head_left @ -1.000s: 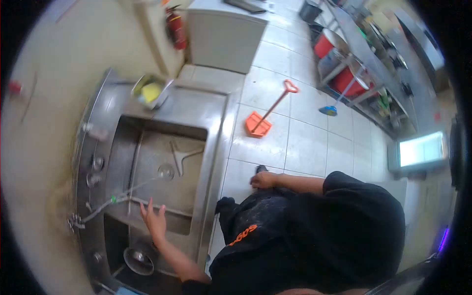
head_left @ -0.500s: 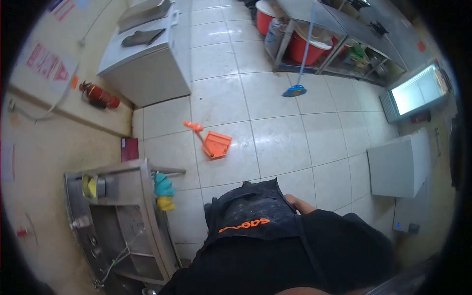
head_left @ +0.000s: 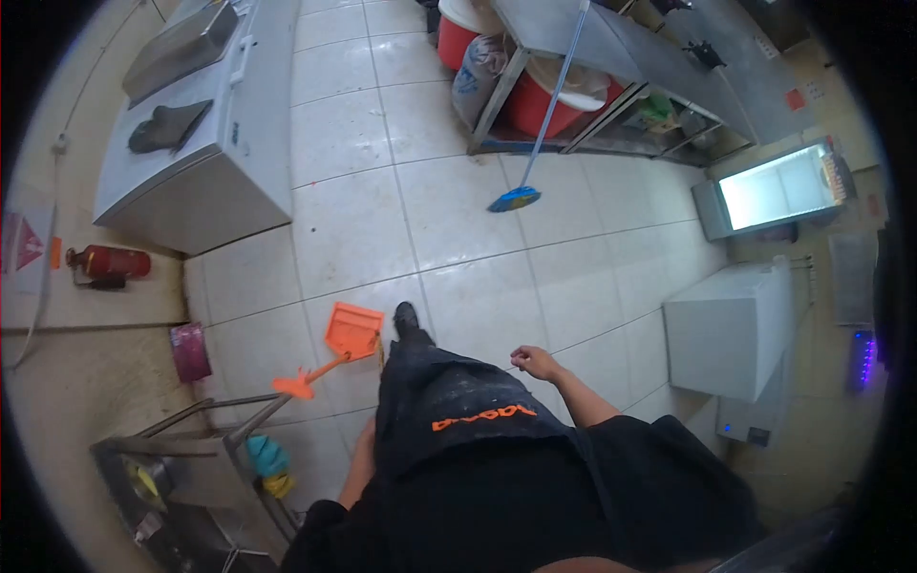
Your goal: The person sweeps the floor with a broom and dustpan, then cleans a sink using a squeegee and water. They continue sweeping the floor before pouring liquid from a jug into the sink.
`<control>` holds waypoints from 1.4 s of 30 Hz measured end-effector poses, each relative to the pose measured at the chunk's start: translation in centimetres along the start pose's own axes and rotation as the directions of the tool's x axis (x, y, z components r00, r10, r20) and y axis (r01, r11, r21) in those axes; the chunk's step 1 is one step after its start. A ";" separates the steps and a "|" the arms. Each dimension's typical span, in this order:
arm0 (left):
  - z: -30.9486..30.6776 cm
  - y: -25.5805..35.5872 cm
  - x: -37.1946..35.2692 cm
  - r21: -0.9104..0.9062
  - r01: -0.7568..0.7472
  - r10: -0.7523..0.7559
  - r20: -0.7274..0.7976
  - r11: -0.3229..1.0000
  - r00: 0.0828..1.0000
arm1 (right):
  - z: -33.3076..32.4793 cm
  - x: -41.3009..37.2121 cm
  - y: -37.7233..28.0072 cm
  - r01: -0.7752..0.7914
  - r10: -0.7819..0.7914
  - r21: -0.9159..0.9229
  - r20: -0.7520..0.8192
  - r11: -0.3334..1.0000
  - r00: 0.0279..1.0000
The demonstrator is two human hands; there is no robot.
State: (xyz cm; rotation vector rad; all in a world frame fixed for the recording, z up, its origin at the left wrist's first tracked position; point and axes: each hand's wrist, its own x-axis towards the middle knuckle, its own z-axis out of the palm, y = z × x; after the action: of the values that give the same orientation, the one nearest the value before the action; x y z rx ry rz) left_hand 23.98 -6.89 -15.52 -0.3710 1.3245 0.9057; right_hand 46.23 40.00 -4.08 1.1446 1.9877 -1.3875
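My right hand (head_left: 535,361) hangs at my right side over the tiled floor, fingers loosely curled, holding nothing. My left hand (head_left: 363,449) drops along my left hip beside the dark apron (head_left: 458,420); only its back edge shows, so its fingers are hidden. An orange dustpan (head_left: 351,330) with a long handle lies on the floor just left of my foot (head_left: 407,319). The steel sink (head_left: 162,477) is at the lower left, behind my left arm.
A grey chest freezer (head_left: 205,124) stands at upper left, a red fire extinguisher (head_left: 107,262) on the wall beside it. A broom (head_left: 535,124) leans on a steel table (head_left: 630,48) with red tubs beneath. A white cabinet (head_left: 731,329) and a lit fridge (head_left: 774,186) stand right.
I have turned away from the sink toward the open floor. My left hand left the sink basin and dropped to my side; the dustpan now lies close to my foot.
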 end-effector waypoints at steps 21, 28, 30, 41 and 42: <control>25.3 40.7 7.4 -0.060 -0.328 0.206 -0.669 0.943 0.714 | -73.8 44.0 -32.1 0.110 -0.777 -0.986 -0.031 0.129 0.629; 44.6 31.0 5.2 -0.315 -0.075 -0.121 -0.559 0.946 0.821 | -85.0 54.0 -36.6 -0.258 -0.422 -0.840 -0.038 -0.477 0.906; 47.3 29.2 4.8 -0.345 -0.084 -0.139 -0.572 0.935 0.809 | -87.6 57.3 -34.5 -0.251 -0.368 -0.820 -0.054 -0.514 0.928; 46.4 39.4 7.9 -0.442 -0.376 -0.064 -0.712 0.814 0.699 | -80.8 47.9 -37.3 0.324 -0.046 -0.797 0.401 -0.510 0.915; 46.0 40.7 8.1 -0.408 -0.403 0.002 -0.700 0.819 0.714 | -78.8 45.4 -40.1 0.336 -0.053 -0.800 0.414 -0.497 0.908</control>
State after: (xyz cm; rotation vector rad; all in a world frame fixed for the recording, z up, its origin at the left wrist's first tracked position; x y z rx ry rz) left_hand 24.30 53.39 -1.38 -1.0972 1.7899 1.4326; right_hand -4.98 123.24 14.05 -0.4280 2.1116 0.6979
